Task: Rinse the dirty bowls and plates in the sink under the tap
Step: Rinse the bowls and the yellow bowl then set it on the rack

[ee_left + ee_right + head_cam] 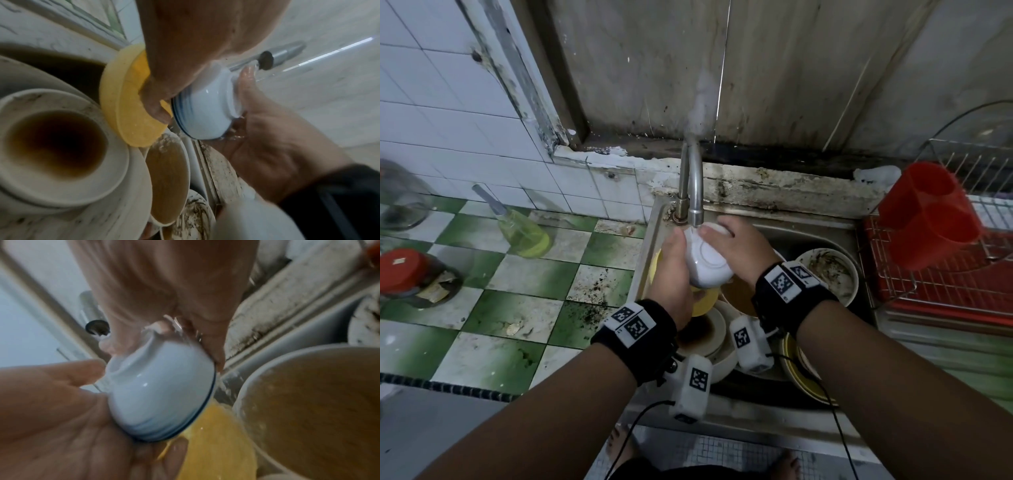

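Note:
I hold a small white bowl (709, 263) with a blue rim line tilted under the tap (695, 192), foot towards me. My left hand (681, 246) grips its rim from the left, fingers curled over the edge (158, 105). My right hand (726, 229) cups the wet foot of the white bowl (160, 394), thumb on one side and fingers on the other. The spout (287, 50) ends just above the foot, and water splashes there. Below in the sink (654, 240) lie a yellow plate (705, 298), a bowl of brown water (57, 146) and a smeared white bowl (828, 274).
A red dish rack (928, 294) with a red utensil holder (928, 219) stands right of the sink. On the green-and-white tiled counter (517, 308) at left are a bottle of yellow liquid (524, 233), a red-lidded jar (404, 270) and a glass jar (400, 202).

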